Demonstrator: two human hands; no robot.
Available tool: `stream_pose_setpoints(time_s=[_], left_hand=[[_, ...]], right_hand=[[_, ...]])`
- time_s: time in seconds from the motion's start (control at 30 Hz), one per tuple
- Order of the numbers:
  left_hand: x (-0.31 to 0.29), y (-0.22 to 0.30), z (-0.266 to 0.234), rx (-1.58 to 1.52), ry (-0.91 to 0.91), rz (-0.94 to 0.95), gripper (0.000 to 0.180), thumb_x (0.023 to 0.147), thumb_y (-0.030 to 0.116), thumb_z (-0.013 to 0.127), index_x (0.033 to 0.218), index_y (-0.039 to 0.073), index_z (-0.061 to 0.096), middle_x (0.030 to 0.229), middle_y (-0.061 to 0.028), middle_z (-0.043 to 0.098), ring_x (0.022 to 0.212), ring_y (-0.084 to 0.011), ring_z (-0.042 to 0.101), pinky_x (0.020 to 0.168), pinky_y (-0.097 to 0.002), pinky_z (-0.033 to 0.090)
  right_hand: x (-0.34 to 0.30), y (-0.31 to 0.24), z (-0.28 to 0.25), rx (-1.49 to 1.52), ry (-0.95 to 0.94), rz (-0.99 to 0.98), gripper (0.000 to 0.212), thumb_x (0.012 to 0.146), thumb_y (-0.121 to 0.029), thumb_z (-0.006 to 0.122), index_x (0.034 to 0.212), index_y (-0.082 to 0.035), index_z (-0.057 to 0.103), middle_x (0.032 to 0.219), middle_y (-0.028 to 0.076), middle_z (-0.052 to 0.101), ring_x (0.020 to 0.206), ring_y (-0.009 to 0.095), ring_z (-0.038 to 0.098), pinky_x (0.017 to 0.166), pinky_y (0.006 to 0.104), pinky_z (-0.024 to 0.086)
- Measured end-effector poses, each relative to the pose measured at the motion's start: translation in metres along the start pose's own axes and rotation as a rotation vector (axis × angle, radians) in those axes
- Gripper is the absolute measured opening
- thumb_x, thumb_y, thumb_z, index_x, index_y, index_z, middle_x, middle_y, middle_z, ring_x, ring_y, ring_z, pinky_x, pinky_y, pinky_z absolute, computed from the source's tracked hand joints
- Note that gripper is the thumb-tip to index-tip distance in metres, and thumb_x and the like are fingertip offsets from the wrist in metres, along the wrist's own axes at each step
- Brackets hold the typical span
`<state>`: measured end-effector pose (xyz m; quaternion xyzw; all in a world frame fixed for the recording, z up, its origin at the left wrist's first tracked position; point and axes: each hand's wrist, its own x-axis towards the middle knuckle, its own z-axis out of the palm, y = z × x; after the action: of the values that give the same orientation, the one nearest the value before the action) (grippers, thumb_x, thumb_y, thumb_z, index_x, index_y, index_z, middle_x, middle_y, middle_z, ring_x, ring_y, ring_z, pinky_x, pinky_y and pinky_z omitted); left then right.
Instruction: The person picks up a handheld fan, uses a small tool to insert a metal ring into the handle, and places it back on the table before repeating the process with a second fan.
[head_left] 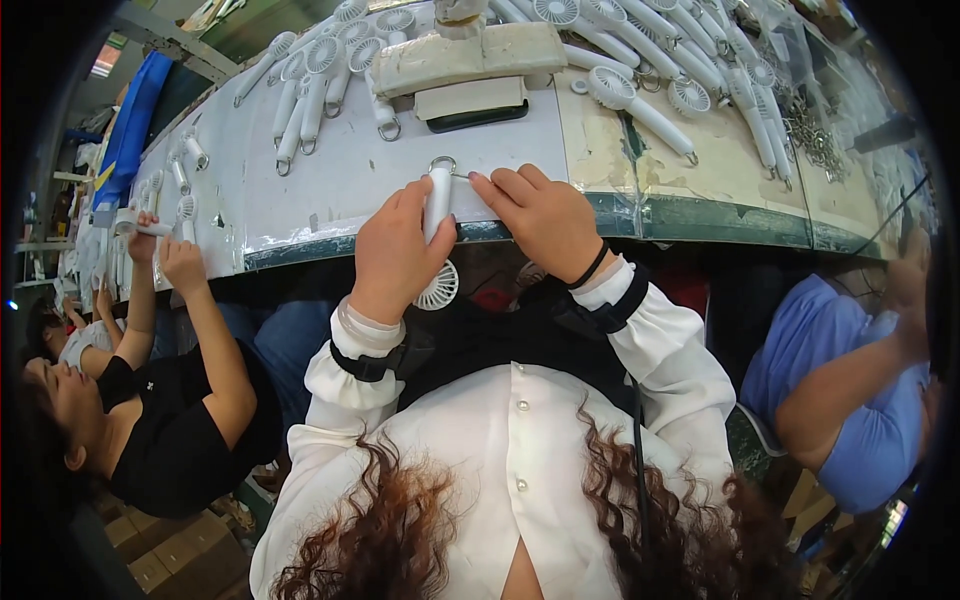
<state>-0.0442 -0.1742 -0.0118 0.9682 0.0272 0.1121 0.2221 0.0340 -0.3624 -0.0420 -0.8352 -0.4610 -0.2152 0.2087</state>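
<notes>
My left hand (398, 250) is closed around a white handheld fan (437, 203) at the table's near edge. Its handle end points away from me, and its round slotted head (437, 287) hangs below my palm. A metal ring (443, 162) sits at the handle's far end. With thumb and forefinger together, my right hand (545, 215) pinches a thin metal piece (461, 176) that reaches to the handle beside the ring. Its exact kind is too small to tell.
Many white fans (320, 75) lie at the back left, with more (640, 105) at the back right. A padded beige fixture (470, 60) stands ahead. Metal rings (815, 140) are heaped at right. Co-workers sit at left (180, 420) and right (830, 390).
</notes>
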Motion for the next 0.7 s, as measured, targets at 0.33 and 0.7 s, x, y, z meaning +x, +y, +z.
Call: stream_pose_setpoints(time_s=[0.33, 0.7], left_hand=[[0.001, -0.013, -0.005, -0.468, -0.146, -0.159, 0.044, 0.081, 0.017, 0.071, 0.120, 0.000, 0.059, 0.079, -0.0060, 0.060, 0.060, -0.0158, 0.056, 0.060, -0.0288, 0.048], [-0.005, -0.006, -0.014, -0.412, -0.097, -0.040, 0.046, 0.080, 0.016, 0.072, 0.123, 0.004, 0.060, 0.076, -0.0044, 0.058, 0.059, -0.0143, 0.055, 0.057, -0.0279, 0.047]], right_hand=[[0.005, 0.012, 0.004, 0.362, 0.264, 0.313, 0.032, 0.086, -0.002, 0.062, 0.118, -0.004, 0.064, 0.094, 0.007, 0.063, 0.080, 0.025, 0.062, 0.064, 0.0304, 0.050], [0.011, 0.007, 0.000, 0.380, 0.106, 0.277, 0.021, 0.091, -0.012, 0.062, 0.111, -0.007, 0.066, 0.098, 0.012, 0.067, 0.075, 0.029, 0.065, 0.065, 0.0342, 0.051]])
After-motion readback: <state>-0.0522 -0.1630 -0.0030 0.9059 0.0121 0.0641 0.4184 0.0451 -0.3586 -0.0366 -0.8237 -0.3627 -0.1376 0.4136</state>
